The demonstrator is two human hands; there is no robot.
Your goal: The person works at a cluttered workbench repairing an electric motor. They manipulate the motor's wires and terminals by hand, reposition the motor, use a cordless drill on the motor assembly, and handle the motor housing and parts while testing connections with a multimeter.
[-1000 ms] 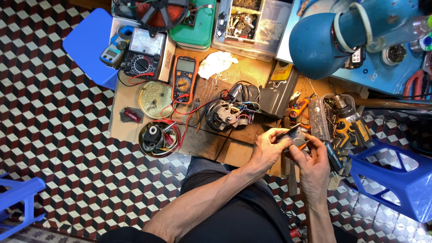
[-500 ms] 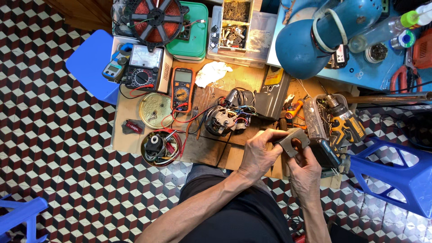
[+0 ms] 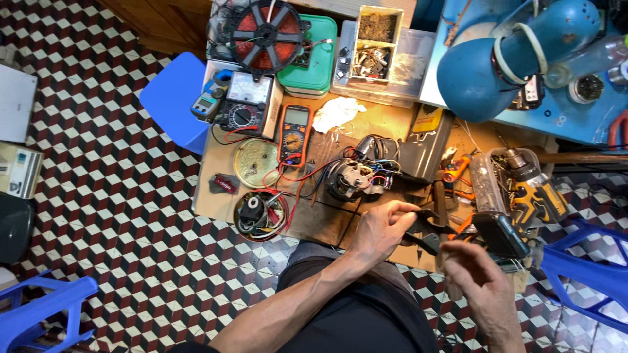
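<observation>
Now: hands parted, part left in one grip.
The left hand (image 3: 379, 229) alone stays clamped on the small dark part (image 3: 425, 238) above the counter (image 3: 314, 222); the right hand (image 3: 481, 287) has withdrawn, fingers apart, empty.

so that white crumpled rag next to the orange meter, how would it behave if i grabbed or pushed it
The white rag lies in loose crumpled folds, so it would probably be floppy and sag from the hand rather than keep its shape. It looks thin, so likely very light. Pushed along the wooden board, it would more likely bunch up or drag than roll or tip, perhaps catching the orange meter beside it.
</observation>
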